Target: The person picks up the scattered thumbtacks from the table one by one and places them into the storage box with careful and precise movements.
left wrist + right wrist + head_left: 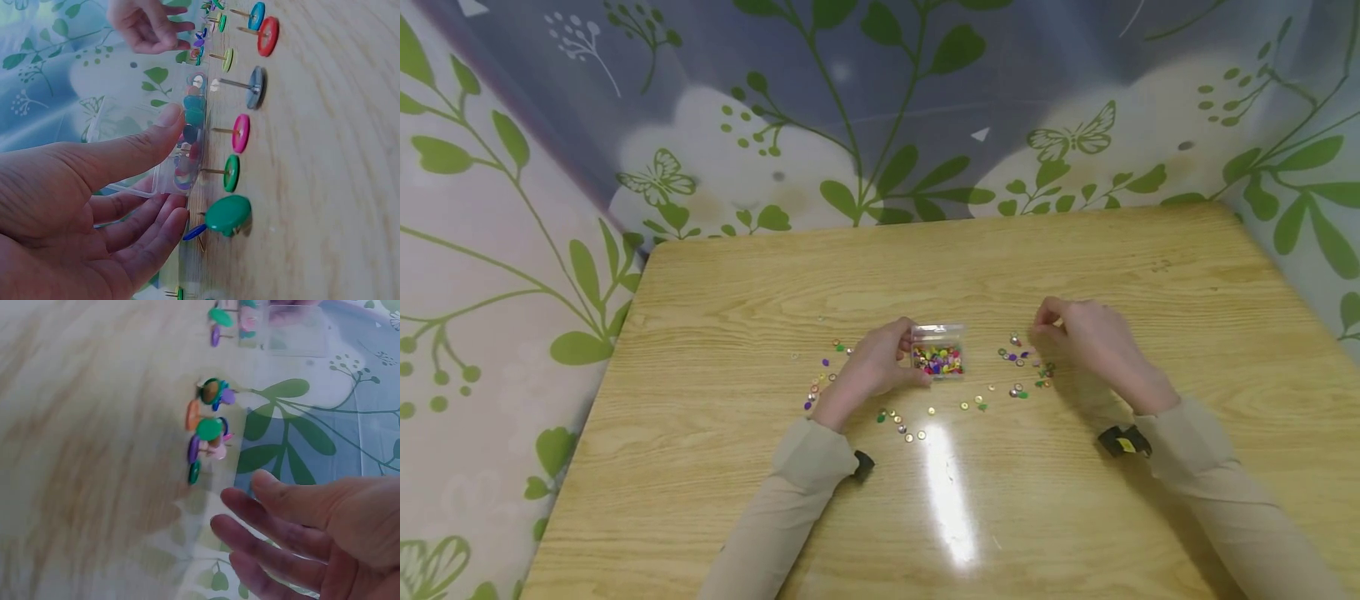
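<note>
My left hand (pixel 876 360) grips a small clear plastic box (pixel 169 178) from its left side, thumb at the near wall and fingers behind. The box's lid (pixel 938 332) stands raised at the back, and many colourful thumbtacks (pixel 938 360) lie inside. My right hand (pixel 312 531) hovers right of the box, beside a loose cluster of thumbtacks (pixel 209 431). Its fingers are loosely bent, with nothing between them in the right wrist view. Nearest the left hand, a green thumbtack (pixel 228 214) lies tipped over; several others stand on their heads, points up.
More thumbtacks lie scattered left of the box, including a purple thumbtack (pixel 825 362), and in front of it, such as a gold one (pixel 921 435). The wooden table (pixel 737 275) meets a leaf-patterned cloth (pixel 880 100) at its back edge.
</note>
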Motion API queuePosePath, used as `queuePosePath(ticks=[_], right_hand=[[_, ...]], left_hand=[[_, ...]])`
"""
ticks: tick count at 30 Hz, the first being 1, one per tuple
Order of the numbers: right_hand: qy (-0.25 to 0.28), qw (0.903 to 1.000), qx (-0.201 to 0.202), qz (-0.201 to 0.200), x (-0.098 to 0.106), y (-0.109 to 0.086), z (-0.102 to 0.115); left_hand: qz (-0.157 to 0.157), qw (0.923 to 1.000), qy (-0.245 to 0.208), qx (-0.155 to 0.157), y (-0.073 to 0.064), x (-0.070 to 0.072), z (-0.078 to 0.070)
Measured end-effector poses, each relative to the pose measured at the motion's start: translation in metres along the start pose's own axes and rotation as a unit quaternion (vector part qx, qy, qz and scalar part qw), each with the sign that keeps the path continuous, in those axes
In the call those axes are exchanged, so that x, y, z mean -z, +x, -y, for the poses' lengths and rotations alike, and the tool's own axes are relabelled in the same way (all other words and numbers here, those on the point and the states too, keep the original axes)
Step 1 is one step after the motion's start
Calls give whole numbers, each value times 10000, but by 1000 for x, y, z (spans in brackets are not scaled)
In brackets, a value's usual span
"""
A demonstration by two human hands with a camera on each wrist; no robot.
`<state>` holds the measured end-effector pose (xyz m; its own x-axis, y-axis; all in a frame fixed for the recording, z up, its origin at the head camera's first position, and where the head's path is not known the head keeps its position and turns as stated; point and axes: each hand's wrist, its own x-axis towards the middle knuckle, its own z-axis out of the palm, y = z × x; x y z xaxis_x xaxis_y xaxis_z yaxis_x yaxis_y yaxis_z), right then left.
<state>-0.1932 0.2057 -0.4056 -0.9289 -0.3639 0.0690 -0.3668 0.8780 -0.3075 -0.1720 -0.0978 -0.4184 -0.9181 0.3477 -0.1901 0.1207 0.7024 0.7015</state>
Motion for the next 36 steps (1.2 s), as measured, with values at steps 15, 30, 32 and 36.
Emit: queuePosePath(ticks=[15,30,32,36], right_hand=[[335,9948,693,-664,6,0,36],[965,9698,2035,-940,-17,13,80],[1011,9714,1975,-849,-18,13,81],[943,9725,1960,-836,-18,12,81]], left_hand=[[10,10000,13,47,1,0,1],[8,10000,32,-8,1,-1,1],[8,10000,58,-23,2,-1,1],[-50,9999,130,-65,2,0,1]])
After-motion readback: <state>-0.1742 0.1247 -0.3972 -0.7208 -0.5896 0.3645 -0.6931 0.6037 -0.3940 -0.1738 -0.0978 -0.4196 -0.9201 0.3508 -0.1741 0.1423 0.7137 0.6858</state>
